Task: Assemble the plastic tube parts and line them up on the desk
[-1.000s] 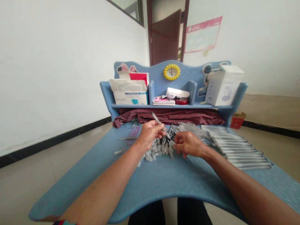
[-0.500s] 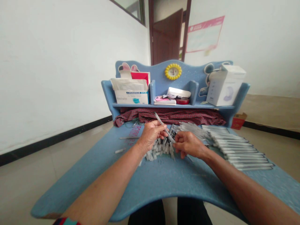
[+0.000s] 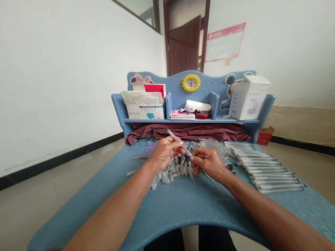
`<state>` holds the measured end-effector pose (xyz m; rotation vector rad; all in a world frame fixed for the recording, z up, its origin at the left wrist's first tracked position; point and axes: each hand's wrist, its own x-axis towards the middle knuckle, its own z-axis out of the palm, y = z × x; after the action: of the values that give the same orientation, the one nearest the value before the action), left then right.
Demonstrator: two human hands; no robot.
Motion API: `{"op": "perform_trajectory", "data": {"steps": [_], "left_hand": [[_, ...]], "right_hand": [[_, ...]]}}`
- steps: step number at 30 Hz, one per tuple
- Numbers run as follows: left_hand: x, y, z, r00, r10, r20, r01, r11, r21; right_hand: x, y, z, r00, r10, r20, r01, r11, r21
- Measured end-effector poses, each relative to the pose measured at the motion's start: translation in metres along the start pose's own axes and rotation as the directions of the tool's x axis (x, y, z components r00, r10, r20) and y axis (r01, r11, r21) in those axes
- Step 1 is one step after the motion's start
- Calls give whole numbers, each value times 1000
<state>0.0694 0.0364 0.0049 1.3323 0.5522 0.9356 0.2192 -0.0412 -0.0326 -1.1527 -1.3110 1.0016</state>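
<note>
A clear, slim pen (image 3: pixel 172 135) slants over the desk, its upper end toward the back left. My left hand (image 3: pixel 165 152) is closed around its middle, thumb on top. At the lower right end, my right hand (image 3: pixel 208 162) pinches the pen between thumb and fingers; the tip is partly hidden. Below both hands lies a heap of short whitish translucent pen caps (image 3: pixel 167 176), with small dark pieces among them. Behind my right hand are loose clear tubes (image 3: pixel 214 144). Further right, pens with dark ends (image 3: pixel 274 174) lie side by side in a long row.
The blue desk (image 3: pixel 162 205) has a curved front edge. At its back stands a shelf with a mask box (image 3: pixel 146 111), a white box (image 3: pixel 248 99) and a red round tin (image 3: pixel 202 115). A checked cloth (image 3: pixel 188 132) is bunched beneath. One cap (image 3: pixel 131 173) lies apart at left.
The view has shifted slightly. Both hands stay on the pen, with the right fingers still at its lower end; the pen has moved slightly left in view.
</note>
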Motion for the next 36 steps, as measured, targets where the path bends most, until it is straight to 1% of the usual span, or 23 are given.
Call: {"op": "perform_trajectory", "data": {"steps": [4,9,14,21,26,28,31,33,36], "left_hand": [[0,-2,0,1000,19,19,-19,999,-34],[0,-3,0,1000,-1,24,3,998,-63],[0,-2,1,999,-4,35,6,998,-59],[-2,-1,4,1000,4,29,-2,999,-51],[-3,-1,6,999,21,30,-19,997,-72],[-3,0,8,999,28,24,-26,996,-85],[-2,3,10,999,45,-19,-46,996,-80],[-1,6,11,997,51,-51,-54,996,-78],[2,11,10,996,30,-88,-39,995,-96]], "right_hand": [[-1,1,2,997,-52,-60,49,998,-45],[-3,5,5,981,-153,-116,141,985,-103],[-4,7,5,968,-221,-116,200,965,-170],[-5,5,6,968,-210,-135,191,972,-140],[-2,0,7,968,-201,-152,178,972,-151],[-1,-3,6,972,-187,-142,166,975,-146],[1,-8,3,980,-176,-88,164,978,-128],[1,-12,-1,976,-215,-23,209,967,-149],[-1,-16,-7,953,-294,74,303,927,-220]]}}
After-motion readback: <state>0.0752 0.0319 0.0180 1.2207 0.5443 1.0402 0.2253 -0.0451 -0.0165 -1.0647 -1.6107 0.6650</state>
